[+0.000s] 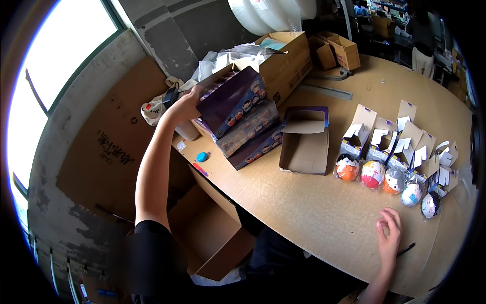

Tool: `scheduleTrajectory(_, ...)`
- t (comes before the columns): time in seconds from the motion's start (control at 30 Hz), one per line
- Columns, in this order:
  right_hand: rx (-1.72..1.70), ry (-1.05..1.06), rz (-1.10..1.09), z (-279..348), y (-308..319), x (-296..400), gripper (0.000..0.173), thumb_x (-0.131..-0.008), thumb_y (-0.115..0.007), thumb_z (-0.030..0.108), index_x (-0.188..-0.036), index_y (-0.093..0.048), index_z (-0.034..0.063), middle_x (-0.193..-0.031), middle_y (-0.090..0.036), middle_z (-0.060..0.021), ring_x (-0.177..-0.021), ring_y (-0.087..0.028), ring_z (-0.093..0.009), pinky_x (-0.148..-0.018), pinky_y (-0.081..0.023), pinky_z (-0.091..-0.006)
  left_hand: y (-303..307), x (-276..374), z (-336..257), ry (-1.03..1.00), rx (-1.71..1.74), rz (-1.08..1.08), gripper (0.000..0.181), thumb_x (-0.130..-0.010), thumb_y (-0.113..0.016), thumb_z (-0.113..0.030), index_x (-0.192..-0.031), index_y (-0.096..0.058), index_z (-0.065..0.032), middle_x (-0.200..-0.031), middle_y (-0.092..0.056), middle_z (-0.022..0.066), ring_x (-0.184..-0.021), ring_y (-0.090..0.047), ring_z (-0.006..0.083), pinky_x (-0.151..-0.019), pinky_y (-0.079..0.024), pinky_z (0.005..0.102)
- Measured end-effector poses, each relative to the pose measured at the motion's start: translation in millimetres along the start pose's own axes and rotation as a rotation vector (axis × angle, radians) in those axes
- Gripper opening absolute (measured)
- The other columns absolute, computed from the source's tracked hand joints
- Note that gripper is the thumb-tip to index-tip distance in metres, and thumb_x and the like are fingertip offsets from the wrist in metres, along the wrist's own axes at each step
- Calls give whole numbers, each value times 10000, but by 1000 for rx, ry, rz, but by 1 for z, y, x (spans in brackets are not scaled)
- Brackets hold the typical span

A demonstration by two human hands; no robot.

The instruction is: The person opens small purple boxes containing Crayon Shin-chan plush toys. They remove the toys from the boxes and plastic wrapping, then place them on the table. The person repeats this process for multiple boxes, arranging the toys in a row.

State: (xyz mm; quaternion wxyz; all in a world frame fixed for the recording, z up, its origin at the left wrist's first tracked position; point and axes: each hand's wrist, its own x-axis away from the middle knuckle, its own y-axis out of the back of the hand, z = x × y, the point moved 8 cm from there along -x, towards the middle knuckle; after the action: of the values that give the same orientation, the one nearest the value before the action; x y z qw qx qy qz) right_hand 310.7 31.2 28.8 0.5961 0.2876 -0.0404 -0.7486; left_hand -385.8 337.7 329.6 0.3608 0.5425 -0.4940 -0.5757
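My left hand (186,105) grips the left end of a dark purple printed display box (231,102). That box sits tilted at the top of a stack, and small packs show inside it. Beneath it lie a plastic-wrapped display box (248,129) and another purple box (258,147). Above the tabletop, my right hand (389,232) is empty, its fingers loosely bent and apart. Beyond it stands a row of several round figures in clear bags, including an orange one (347,168) and a red one (372,174). Opened small boxes (355,133) stand behind them.
An opened cardboard tray box (305,152) lies mid-table. Behind the stack is a large carton (290,68) with plastic bags. A blue round object (202,156) sits near the table edge, a black pen (406,249) by my right wrist. Below left stands an open carton (209,228).
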Motion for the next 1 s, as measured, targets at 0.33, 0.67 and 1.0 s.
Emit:
scheduleTrajectory(0.33, 55, 71, -51, 10, -4, 8, 383, -994, -723, -79, -1374, -734, -34, -1390, -712, -169, -956, -739, -226, -891, -609, -369, 99, 138, -25, -162, 580, -921, 1003, -893, -967, -187, -1686, -361, -82, -1417, -723, 197, -1202, -709, 246, -1088, -571, 415)
scheduleTrajectory(0.67, 46, 107, 185, 120, -57, 5, 535, -935, -875, 21, -1448, -726, -5, -1342, -756, -202, -1221, -757, -373, -1058, -609, -449, -151, 193, -243, -390, 1514, -59, 1289, -795, -1042, -358, -1784, -255, -104, -1563, -608, 221, -1489, -607, 380, -1345, -390, 561)
scheduleTrajectory(1.0, 55, 33, 281, 123, -101, 24, 1461, -814, -1070, 363, -1849, -96, 25, -1725, -468, -339, -1562, -550, -500, -1278, -503, -551, -225, 204, -369, -681, 1474, 623, 1273, -680, -977, -44, -1797, -371, -109, -1673, -521, 149, -1562, -559, 336, -1370, -392, 525)
